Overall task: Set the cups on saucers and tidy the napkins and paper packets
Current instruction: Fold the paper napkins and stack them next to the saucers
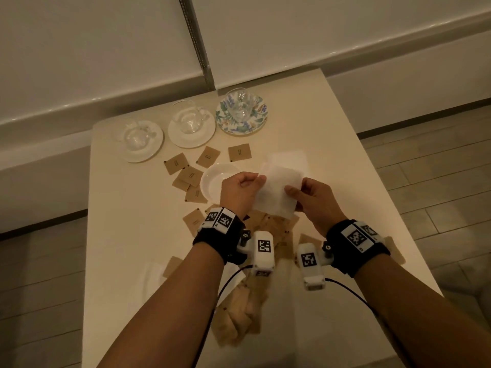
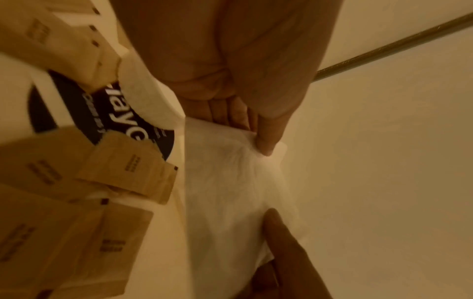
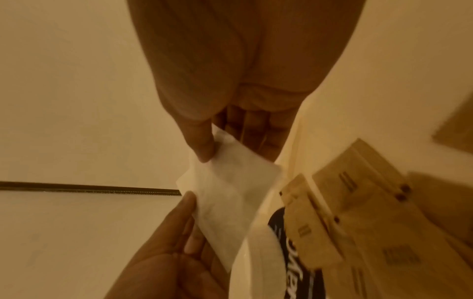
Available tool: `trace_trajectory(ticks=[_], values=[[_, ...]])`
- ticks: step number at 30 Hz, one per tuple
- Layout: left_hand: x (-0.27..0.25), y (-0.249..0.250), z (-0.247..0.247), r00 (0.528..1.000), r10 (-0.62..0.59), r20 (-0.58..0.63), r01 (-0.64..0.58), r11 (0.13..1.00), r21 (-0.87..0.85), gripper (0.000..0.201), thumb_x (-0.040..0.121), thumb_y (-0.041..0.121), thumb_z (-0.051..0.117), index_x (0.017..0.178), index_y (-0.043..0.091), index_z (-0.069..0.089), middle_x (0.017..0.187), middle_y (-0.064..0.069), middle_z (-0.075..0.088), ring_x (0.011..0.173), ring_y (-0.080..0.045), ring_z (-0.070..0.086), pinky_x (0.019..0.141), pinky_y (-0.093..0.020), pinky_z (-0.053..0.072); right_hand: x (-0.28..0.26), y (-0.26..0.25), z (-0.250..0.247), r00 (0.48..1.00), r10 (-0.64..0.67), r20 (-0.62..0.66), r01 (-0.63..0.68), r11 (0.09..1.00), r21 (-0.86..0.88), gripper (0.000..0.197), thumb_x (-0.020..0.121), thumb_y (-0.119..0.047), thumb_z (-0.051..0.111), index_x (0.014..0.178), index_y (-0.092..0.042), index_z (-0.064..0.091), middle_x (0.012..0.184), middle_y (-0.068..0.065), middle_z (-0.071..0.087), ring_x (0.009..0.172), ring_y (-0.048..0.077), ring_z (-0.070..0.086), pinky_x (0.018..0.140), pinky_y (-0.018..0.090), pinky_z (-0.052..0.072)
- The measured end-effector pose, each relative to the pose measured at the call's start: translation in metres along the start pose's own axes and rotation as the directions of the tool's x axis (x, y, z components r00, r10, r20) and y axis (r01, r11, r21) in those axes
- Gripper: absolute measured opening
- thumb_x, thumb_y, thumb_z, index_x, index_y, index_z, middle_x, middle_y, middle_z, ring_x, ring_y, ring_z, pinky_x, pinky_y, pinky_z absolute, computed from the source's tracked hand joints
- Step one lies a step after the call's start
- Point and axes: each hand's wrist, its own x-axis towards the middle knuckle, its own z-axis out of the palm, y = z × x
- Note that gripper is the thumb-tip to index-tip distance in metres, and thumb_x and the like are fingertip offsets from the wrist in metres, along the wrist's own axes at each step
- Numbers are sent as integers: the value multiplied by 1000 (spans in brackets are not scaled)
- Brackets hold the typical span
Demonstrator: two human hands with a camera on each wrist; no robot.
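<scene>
Head view, taking the empty white saucer (image 1: 212,181) at the middle of the cream table (image 1: 332,144) as landmark and reading left to right: far behind it to the left a glass cup (image 1: 135,135) sits on a white saucer (image 1: 140,152), next a second glass cup (image 1: 189,118) on a white saucer (image 1: 191,134), then a third glass cup (image 1: 240,103) on a floral saucer (image 1: 241,112). Brown paper packets (image 1: 190,175) lie scattered just left of and behind the landmark, with more nearer the person. Directly over the saucer's right rim the left hand (image 1: 240,189) pinches one edge of a white napkin (image 1: 277,192) between thumb and curled fingers. Right of that, the right hand (image 1: 314,201) pinches the opposite edge, so the napkin hangs above the table between both hands. Another white napkin (image 1: 289,159) lies flat on the table, behind and right of the saucer.
</scene>
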Motion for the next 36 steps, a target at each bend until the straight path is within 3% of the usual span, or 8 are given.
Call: trace_trajectory(ticks=[4, 10, 13, 23, 28, 31, 33, 36], values=[[27, 4, 32, 998, -36, -51, 37, 999, 18, 14, 85, 29, 74, 83, 16, 71, 80, 0, 72, 75, -19, 67, 78, -41, 60, 40, -6, -23, 992, -50, -112, 33, 988, -153, 11, 88, -17, 72, 80, -12, 66, 80, 5, 72, 71, 19, 68, 61, 38, 60], [61, 0, 64, 986, -115, -124, 125, 989, 79, 15, 86, 31, 73, 78, 19, 67, 80, 0, 72, 74, -22, 70, 76, -42, 61, 91, -5, -45, 982, -115, -149, 56, 933, -356, 16, 84, -22, 76, 76, -17, 63, 68, -1, 61, 56, 6, 60, 42, 22, 50], [70, -4, 70, 982, -104, -157, 127, 982, 140, 18, 85, 32, 73, 72, 25, 64, 78, 2, 70, 77, -22, 69, 79, -42, 59, 107, 3, -46, 987, -66, -145, -5, 897, -442, 17, 85, -26, 74, 81, -15, 63, 69, 2, 63, 63, 18, 63, 49, 32, 55], [84, -15, 73, 983, -61, -170, 108, 954, 278, 20, 82, 34, 74, 68, 28, 61, 72, 7, 69, 73, -17, 67, 76, -41, 59, 119, 18, -43, 984, -116, -137, 15, 814, -580, 15, 87, -31, 72, 83, -20, 62, 67, -7, 60, 60, 5, 54, 54, 17, 38], [76, -9, 76, 986, -17, -166, 65, 956, 288, 19, 83, 32, 74, 92, 21, 62, 89, 3, 65, 83, -18, 64, 84, -40, 55, 118, 19, -45, 975, -121, -184, -9, 812, -583, 20, 85, -34, 72, 91, -20, 60, 71, -5, 59, 65, 9, 55, 57, 21, 40], [65, -3, 75, 977, 170, -128, -109, 917, 384, 40, 84, 18, 73, 119, 17, 54, 119, -3, 48, 94, -18, 57, 88, -32, 51, 115, 17, -45, 945, -211, -251, 20, 801, -598, 29, 86, -34, 71, 103, -19, 54, 83, -5, 51, 75, 14, 51, 67, 26, 40], [56, 1, 77, 960, 280, -12, -243, 854, 460, 42, 84, 2, 67, 123, 15, 55, 126, -3, 42, 101, -18, 55, 92, -32, 50, 112, 12, -42, 913, -371, -169, 165, 717, -678, 26, 88, -26, 69, 107, -16, 55, 95, -3, 50, 82, 14, 49, 72, 29, 41], [57, -1, 84, 941, 212, 265, -338, 650, 681, 53, 86, -4, 55, 135, 14, 49, 139, -5, 37, 122, -23, 44, 104, -32, 41, 113, 9, -31, 872, -441, 211, 395, 379, -837, 28, 88, -19, 62, 116, -14, 59, 115, 5, 53, 101, 24, 52, 87, 39, 43]])
